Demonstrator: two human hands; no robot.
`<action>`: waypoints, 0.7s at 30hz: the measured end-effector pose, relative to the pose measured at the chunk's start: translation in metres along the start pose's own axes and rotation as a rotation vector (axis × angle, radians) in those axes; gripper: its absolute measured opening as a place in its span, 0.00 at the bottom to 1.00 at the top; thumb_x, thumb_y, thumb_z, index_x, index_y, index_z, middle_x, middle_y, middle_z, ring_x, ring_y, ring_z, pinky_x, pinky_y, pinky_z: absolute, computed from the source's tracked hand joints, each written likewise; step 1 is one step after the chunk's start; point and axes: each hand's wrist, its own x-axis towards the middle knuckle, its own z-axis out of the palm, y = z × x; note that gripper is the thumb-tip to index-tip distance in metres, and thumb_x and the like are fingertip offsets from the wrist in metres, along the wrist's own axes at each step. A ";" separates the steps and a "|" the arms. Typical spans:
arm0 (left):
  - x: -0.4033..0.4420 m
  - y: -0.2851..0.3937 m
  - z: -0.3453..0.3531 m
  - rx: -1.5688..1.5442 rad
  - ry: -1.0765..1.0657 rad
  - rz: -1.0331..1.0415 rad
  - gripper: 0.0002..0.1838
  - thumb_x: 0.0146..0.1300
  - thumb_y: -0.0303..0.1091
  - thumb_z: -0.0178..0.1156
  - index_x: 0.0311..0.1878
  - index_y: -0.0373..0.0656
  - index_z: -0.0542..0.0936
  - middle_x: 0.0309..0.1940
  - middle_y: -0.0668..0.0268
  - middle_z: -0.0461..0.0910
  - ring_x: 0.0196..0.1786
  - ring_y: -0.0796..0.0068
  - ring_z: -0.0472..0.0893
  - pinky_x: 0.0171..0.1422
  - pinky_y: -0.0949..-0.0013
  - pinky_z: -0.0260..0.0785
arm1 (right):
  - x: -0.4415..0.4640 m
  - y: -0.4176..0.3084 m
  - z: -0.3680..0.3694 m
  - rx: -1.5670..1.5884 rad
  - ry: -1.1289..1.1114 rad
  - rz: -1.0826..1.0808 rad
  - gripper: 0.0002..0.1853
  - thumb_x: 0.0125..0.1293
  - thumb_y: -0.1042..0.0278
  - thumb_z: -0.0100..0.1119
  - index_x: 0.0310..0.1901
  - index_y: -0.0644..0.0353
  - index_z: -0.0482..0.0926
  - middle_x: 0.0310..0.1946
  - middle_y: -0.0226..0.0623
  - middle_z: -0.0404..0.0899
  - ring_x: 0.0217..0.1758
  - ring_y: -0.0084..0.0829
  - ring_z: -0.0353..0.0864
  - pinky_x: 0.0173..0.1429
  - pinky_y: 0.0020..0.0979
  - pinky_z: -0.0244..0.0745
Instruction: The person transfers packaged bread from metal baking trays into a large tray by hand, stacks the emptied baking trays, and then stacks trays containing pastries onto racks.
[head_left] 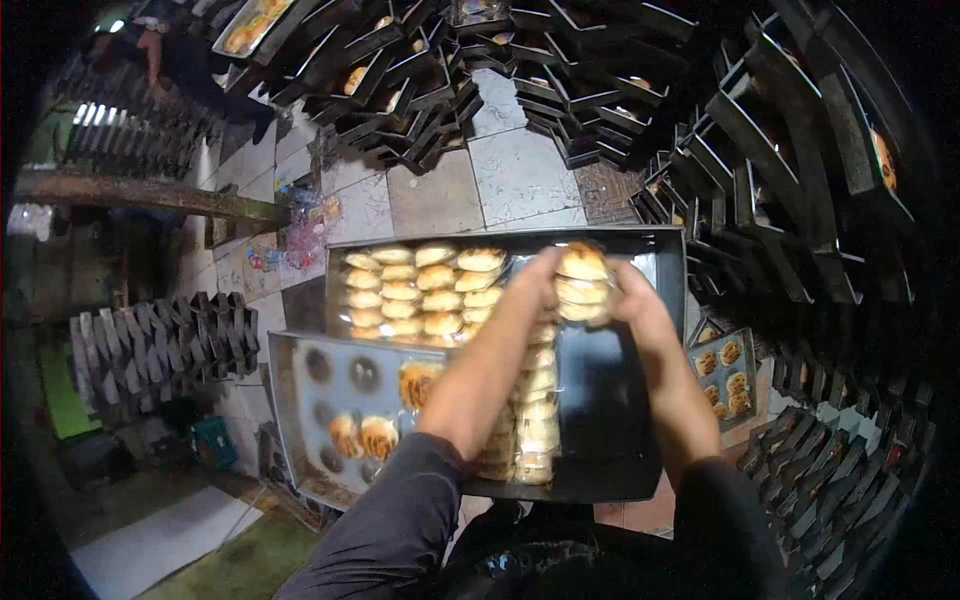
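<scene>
A short stack of golden-brown buns (583,285) is gripped from both sides by my left hand (541,280) and my right hand (632,292). Both hands are over the far right part of a large dark metal tray (605,400). Rows of similar buns (400,290) fill its left side, and a further column (537,430) runs down its middle. My left forearm crosses over part of the rows. Overlapping the tray's near left corner is a baking pan (310,440) with a few browned buns (378,437) on it.
Stacked dark pans (760,150) rise along the right and far side. Another pan of buns (720,375) lies right of the tray. A wooden beam (150,195) juts in from the left. Pink and clear plastic (300,225) lies on the tiled floor (430,190). Another person's leg (215,90) shows far left.
</scene>
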 end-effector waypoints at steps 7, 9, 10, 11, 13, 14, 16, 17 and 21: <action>-0.055 0.033 -0.090 0.321 0.448 0.361 0.23 0.66 0.40 0.36 0.58 0.33 0.62 0.50 0.52 0.70 0.50 0.60 0.69 0.51 0.45 0.62 | 0.183 0.011 0.007 -0.053 0.339 0.164 0.23 0.66 0.54 0.37 0.51 0.67 0.68 0.57 0.47 0.65 0.60 0.40 0.61 0.64 0.43 0.53; -0.061 -0.010 -0.091 1.021 0.764 0.671 0.26 0.66 0.42 0.35 0.61 0.33 0.58 0.53 0.47 0.68 0.55 0.53 0.67 0.57 0.47 0.60 | 0.228 0.039 -0.030 -0.056 0.182 0.192 0.24 0.65 0.51 0.37 0.50 0.66 0.70 0.52 0.45 0.69 0.53 0.38 0.66 0.61 0.41 0.57; -0.060 -0.028 -0.088 1.310 0.817 0.888 0.28 0.65 0.45 0.38 0.62 0.34 0.58 0.58 0.45 0.61 0.60 0.50 0.61 0.62 0.46 0.52 | 0.228 0.049 -0.043 -0.056 0.130 0.204 0.25 0.65 0.50 0.38 0.49 0.65 0.70 0.50 0.45 0.71 0.51 0.37 0.67 0.60 0.41 0.58; -0.058 -0.041 -0.083 1.602 0.850 1.110 0.29 0.64 0.47 0.40 0.62 0.34 0.58 0.63 0.43 0.53 0.66 0.47 0.55 0.68 0.46 0.44 | 0.186 0.050 -0.054 -0.448 0.119 -0.284 0.23 0.66 0.51 0.39 0.47 0.64 0.72 0.44 0.42 0.73 0.46 0.34 0.69 0.56 0.38 0.61; -0.044 -0.065 -0.082 1.883 0.850 0.993 0.30 0.65 0.49 0.37 0.62 0.36 0.59 0.65 0.42 0.48 0.68 0.46 0.49 0.68 0.43 0.37 | 0.143 0.045 -0.051 -0.828 0.108 -0.768 0.21 0.66 0.53 0.40 0.44 0.63 0.73 0.39 0.39 0.75 0.41 0.32 0.71 0.51 0.36 0.64; -0.043 -0.069 -0.080 1.918 0.877 0.953 0.29 0.65 0.49 0.37 0.62 0.37 0.60 0.64 0.43 0.50 0.68 0.46 0.50 0.68 0.42 0.36 | 0.132 0.040 -0.046 -0.692 0.290 -0.841 0.19 0.65 0.56 0.40 0.42 0.66 0.72 0.34 0.44 0.73 0.38 0.38 0.71 0.48 0.35 0.64; -0.050 -0.077 -0.068 1.963 0.890 0.898 0.29 0.65 0.49 0.38 0.62 0.38 0.60 0.64 0.44 0.52 0.68 0.47 0.50 0.68 0.42 0.35 | 0.136 0.037 -0.051 -0.650 0.460 -0.900 0.16 0.66 0.61 0.40 0.39 0.68 0.71 0.30 0.50 0.72 0.36 0.45 0.72 0.45 0.34 0.65; -0.062 -0.083 -0.063 1.791 0.738 0.882 0.28 0.65 0.49 0.39 0.62 0.38 0.61 0.63 0.45 0.54 0.67 0.48 0.51 0.69 0.43 0.33 | 0.143 0.041 -0.053 -0.743 0.446 -0.884 0.15 0.66 0.62 0.39 0.38 0.68 0.71 0.31 0.51 0.72 0.37 0.47 0.72 0.45 0.33 0.65; -0.121 -0.128 -0.051 1.320 0.431 0.690 0.24 0.65 0.43 0.44 0.58 0.35 0.65 0.58 0.50 0.65 0.63 0.53 0.62 0.66 0.53 0.52 | 0.186 0.057 -0.027 -0.936 0.445 -1.023 0.20 0.62 0.56 0.43 0.37 0.70 0.72 0.35 0.57 0.73 0.42 0.51 0.72 0.47 0.39 0.65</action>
